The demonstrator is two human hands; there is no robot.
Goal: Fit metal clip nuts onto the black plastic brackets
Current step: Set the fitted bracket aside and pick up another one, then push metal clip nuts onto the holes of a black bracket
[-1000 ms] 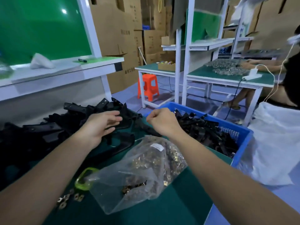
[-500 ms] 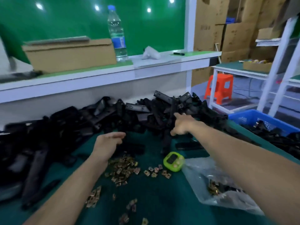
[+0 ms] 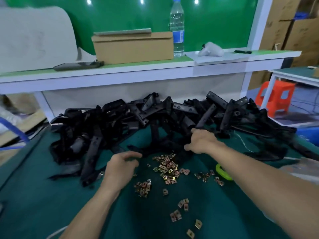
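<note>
Both forearms are bare as far as the frame shows, as are the left hand and right hand (slim-looking, though the wide lens distorts).

Assembly workshop: workbench, stacked cartons

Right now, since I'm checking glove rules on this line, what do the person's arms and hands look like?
The left grip and right grip are bare hands: no gloves, rings or tape show. The left forearm and right forearm are bare too, with no sleeve, watch or wristband in view up to the frame's edge.
</note>
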